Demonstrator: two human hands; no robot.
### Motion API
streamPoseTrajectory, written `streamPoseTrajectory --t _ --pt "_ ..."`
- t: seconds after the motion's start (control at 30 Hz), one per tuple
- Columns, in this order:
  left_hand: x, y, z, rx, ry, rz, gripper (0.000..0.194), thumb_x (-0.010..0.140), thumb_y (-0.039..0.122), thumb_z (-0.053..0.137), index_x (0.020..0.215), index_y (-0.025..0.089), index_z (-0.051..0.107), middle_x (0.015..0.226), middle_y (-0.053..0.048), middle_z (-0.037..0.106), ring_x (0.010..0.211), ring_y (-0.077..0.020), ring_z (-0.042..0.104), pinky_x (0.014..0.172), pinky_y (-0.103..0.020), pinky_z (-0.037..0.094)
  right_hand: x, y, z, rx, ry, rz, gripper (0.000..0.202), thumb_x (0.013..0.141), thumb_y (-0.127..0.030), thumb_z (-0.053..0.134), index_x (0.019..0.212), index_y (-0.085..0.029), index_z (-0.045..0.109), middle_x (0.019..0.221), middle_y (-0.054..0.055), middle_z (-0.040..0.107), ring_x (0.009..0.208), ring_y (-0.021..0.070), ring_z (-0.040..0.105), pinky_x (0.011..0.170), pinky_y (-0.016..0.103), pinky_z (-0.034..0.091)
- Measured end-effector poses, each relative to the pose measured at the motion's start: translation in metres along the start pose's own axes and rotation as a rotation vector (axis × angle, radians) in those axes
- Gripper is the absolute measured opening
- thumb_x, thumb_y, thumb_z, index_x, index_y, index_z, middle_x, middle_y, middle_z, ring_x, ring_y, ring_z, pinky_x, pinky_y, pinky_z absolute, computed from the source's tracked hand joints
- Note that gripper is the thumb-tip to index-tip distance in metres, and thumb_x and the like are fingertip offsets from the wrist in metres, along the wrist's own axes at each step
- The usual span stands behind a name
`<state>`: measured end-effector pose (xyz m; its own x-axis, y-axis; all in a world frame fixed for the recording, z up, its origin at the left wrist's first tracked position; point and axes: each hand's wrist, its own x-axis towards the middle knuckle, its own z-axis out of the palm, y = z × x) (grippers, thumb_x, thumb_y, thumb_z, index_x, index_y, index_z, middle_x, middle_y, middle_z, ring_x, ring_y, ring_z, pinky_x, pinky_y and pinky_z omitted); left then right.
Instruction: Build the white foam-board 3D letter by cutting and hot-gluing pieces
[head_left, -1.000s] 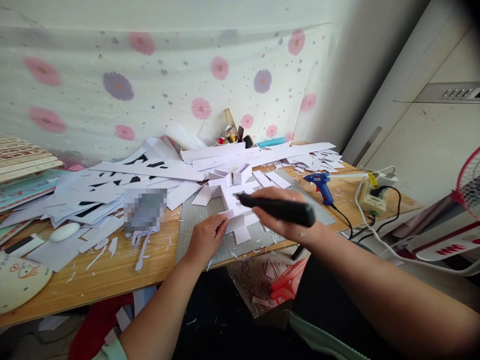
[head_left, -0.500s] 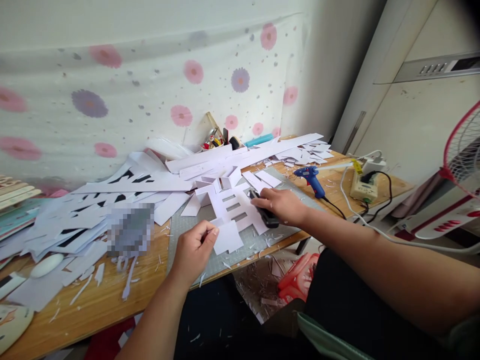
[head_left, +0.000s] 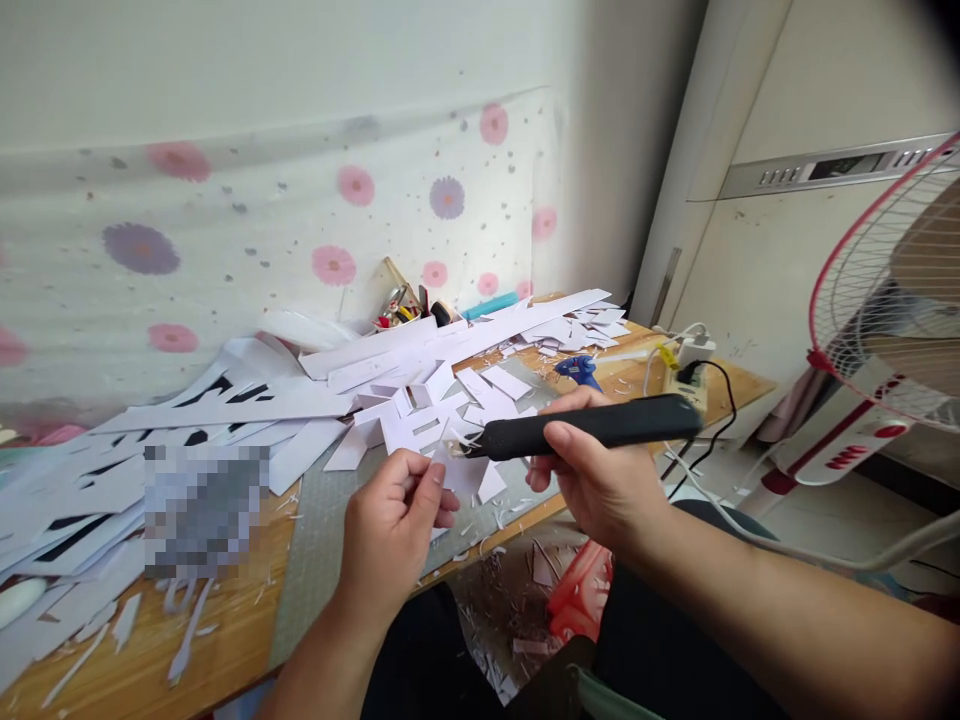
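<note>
Your wooden table (head_left: 240,610) bears a paper heap (head_left: 300,455) at 10 o'clock, likely kept aside from the gray mat (head_left: 315,560), which probably spares the wood beneath. Your right hand (head_left: 600,480) is closed round the black tool (head_left: 585,428), thumb along its near side, presumably for control, its tip toward 9 o'clock. Your left hand (head_left: 401,520) is curled, 1 thumb and 1 forefinger seemingly pinching the white card (head_left: 469,478) to steady it. The blue glue gun (head_left: 577,370) sits at 1 o'clock, apart from both hands. That card, smallest, is above the mat, near the tool's tip.
</note>
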<state>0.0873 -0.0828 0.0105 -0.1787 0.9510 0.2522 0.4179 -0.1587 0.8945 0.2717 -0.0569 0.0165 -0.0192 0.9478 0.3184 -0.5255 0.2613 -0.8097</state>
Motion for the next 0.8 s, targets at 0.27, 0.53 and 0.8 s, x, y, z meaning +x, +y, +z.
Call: streamPoseTrajectory --t 0.27,0.53,0.8 --pt "-0.004 0.011 0.021 -0.116 0.064 0.029 0.018 0.08 0.033 0.06 0.07 0.019 0.056 0.061 -0.002 0.071 0.053 -0.0165 0.068 0.052 -0.024 0.056 0.0 -0.004 0.005 0.211 0.147 0.266 0.039 0.055 -0.04 0.082 0.065 -0.018 0.052 0.044 -0.004 0.056 0.034 0.0095 0.052 0.037 0.018 0.044" --pt "-0.004 0.009 0.023 -0.153 0.084 0.05 0.016 0.081 0.031 0.06 0.07 0.019 0.056 0.063 -0.002 0.072 0.053 -0.0165 0.068 0.053 -0.025 0.057 0.0 -0.004 0.006 0.223 0.157 0.296 0.039 0.055 -0.04 0.082 0.064 -0.018 0.051 0.043 -0.004 0.055 0.034 0.0092 0.052 0.038 0.017 0.044" --pt "-0.006 -0.001 0.02 -0.138 0.145 0.131 0.015 0.084 0.029 0.059 0.072 0.021 0.055 0.067 0.0 0.073 0.057 -0.0169 0.07 0.058 -0.027 0.059 0.0 0.002 0.014 0.261 0.193 0.332 0.043 0.053 -0.04 0.083 0.067 -0.018 0.049 0.043 -0.004 0.056 0.034 0.0095 0.052 0.037 0.017 0.044"
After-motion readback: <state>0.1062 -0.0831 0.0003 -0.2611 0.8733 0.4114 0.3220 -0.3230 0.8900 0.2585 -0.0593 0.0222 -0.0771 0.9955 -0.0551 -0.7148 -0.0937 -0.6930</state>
